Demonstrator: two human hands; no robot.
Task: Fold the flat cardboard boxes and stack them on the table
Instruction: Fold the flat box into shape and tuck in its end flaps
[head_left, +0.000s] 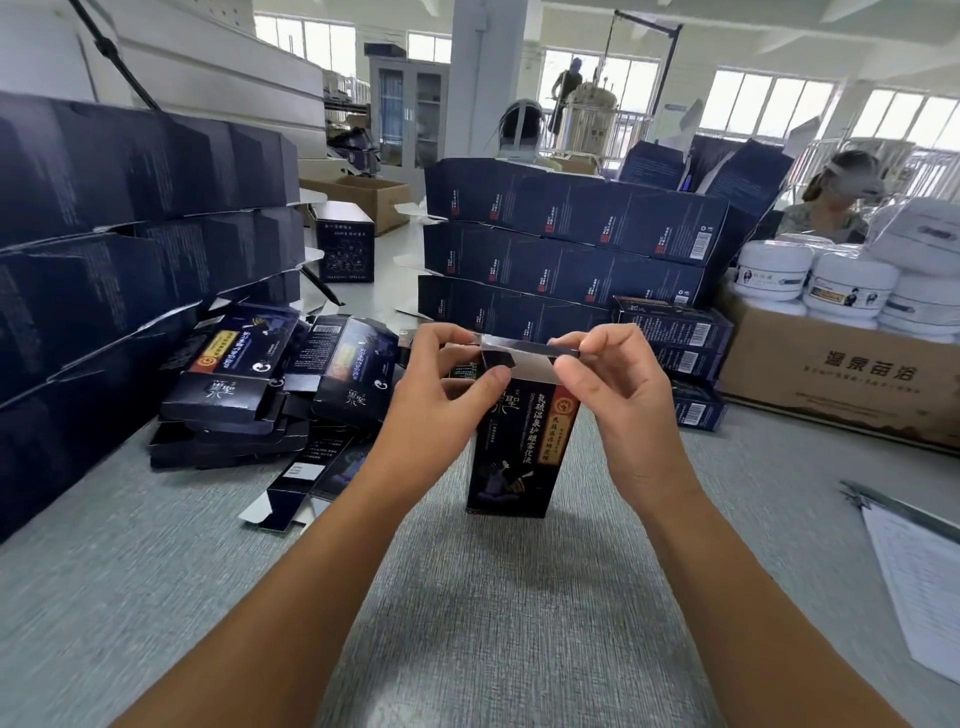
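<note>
Your two forearms reach out from the near edge over the grey tabletop (493, 597) to one dark box (519, 462) standing upright at the middle, its long axis vertical and its base on the surface. Your left grip (441, 384) is curled around the left end of the box's top flap (530, 349), with the thumb pressed against the small side tab. Your right grip (618, 389) pinches the flap's right end between thumb and forefinger. The flap's long edge runs left to right between them, and the box mouth sits just below both, so the tuck looks like a short downward push shared evenly; neither side is nearer. Which edge the flap hinges on is hard to tell. The pile of flat boxes (244, 384) lies near left of the box, just beside your left forearm, so that arm is better placed to fetch one. Folded stacks (561, 249) rise on the far side, and a carton of white jars (821, 364) sits far right.
</note>
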